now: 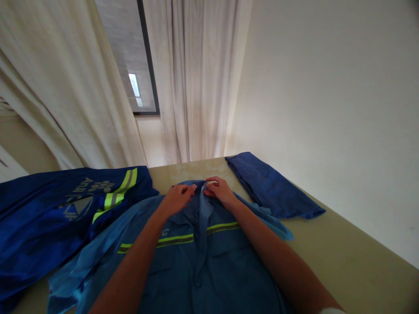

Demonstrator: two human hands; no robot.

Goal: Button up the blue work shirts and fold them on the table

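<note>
A blue short-sleeved work shirt (176, 261) lies front up before me, with yellow-green and grey stripes across the chest. Its front placket is parted near the collar and a button shows lower down. My left hand (179, 199) is closed at the left side of the collar, its fingers curled on the cloth. On the other side, my right hand (220, 191) pinches the upper edge of the placket by the collar between thumb and fingers. Both forearms cross over the chest of the shirt and hide parts of the stripes.
A darker blue garment (42, 222) with reflective bands and printed lettering lies at the left, touching the shirt. Folded dark blue cloth (271, 185) lies at the right on the tan table (347, 257). Beyond are pale curtains (199, 78), a window and a white wall (327, 96).
</note>
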